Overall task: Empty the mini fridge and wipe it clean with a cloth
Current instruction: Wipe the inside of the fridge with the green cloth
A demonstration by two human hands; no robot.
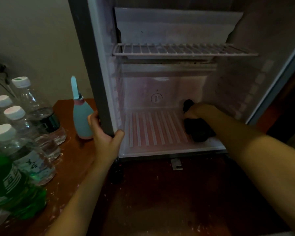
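Note:
The mini fridge [102, 68] stands open on a brown surface, its inside bare of food. A wire shelf [184, 50] crosses the upper part. My left hand [106, 132] grips the fridge's left front edge near the bottom, thumb inside and fingers outside. My right hand [199, 109] reaches deep into the lower compartment and holds a dark cloth [199, 130] against the ribbed floor [153, 126] at the back right corner. Part of the cloth sticks up behind my fingers.
A light blue spray bottle [82, 116] stands just left of the fridge. Several clear water bottles [39, 113] and a green bottle [12, 188] crowd the brown table [71, 167] at the left. The fridge door [279, 79] hangs open at the right.

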